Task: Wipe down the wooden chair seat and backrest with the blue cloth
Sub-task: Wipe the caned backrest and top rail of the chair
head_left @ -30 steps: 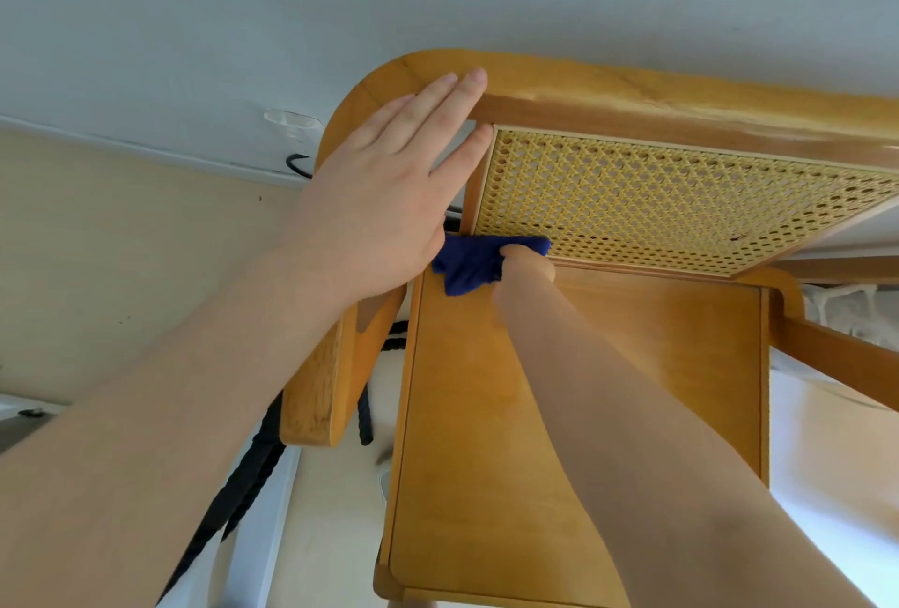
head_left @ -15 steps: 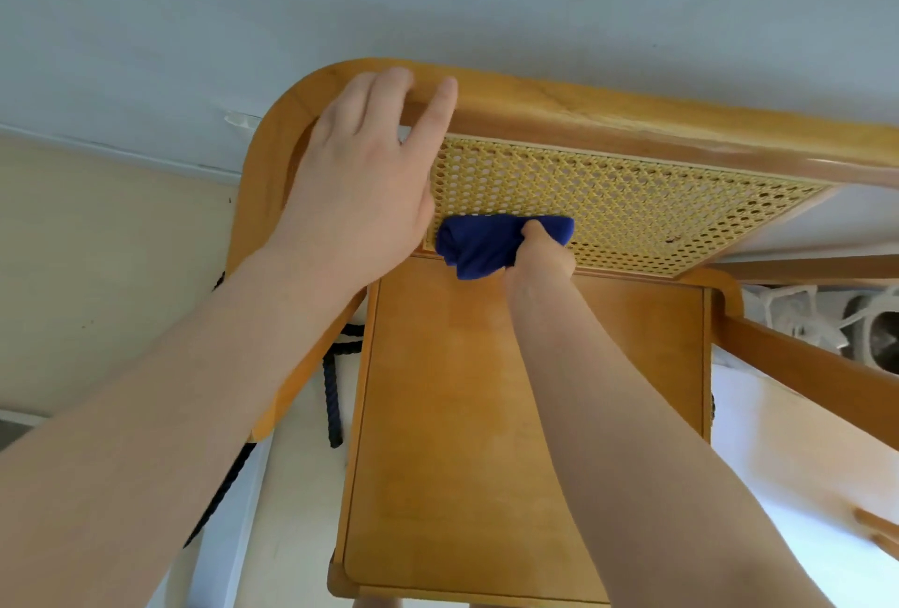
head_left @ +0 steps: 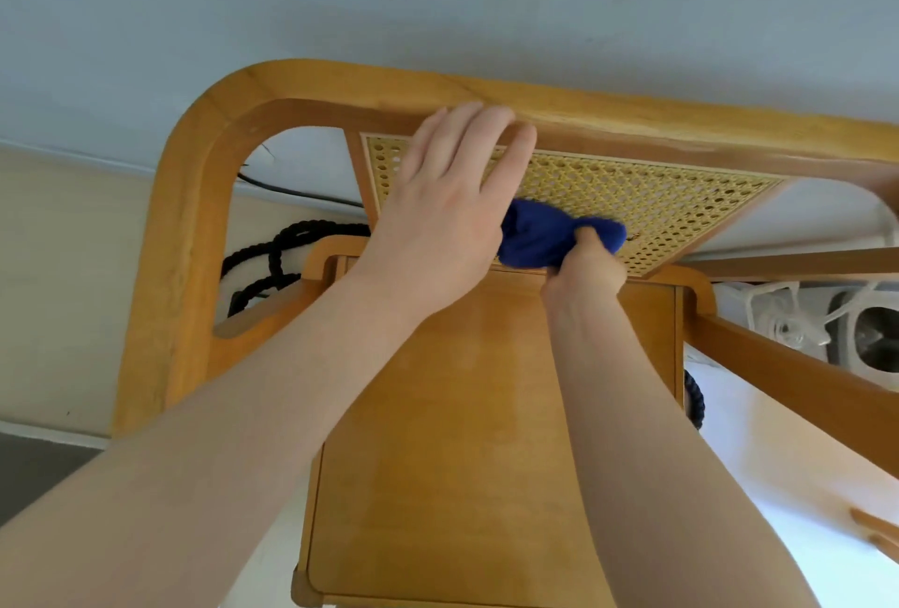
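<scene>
A wooden chair fills the view, with a flat seat (head_left: 467,413) below and a woven cane backrest panel (head_left: 656,203) inside a curved wooden frame (head_left: 204,159). My right hand (head_left: 586,266) is bunched around a dark blue cloth (head_left: 545,237), pressing it against the lower edge of the cane panel just above the seat. My left hand (head_left: 447,203) lies flat over the left part of the cane panel, fingers apart, fingertips touching the top rail. It holds nothing.
A pale wall rises behind the chair. Black braided rope (head_left: 272,257) and a thin cable lie on the floor behind the left armrest. A white plastic appliance (head_left: 836,330) stands at the right, beyond the right armrest (head_left: 798,378).
My right hand has slid the cloth rightward along the bottom of the cane panel. My left hand has shifted right from the frame's corner onto the panel. The view has moved, showing more of the left frame.
</scene>
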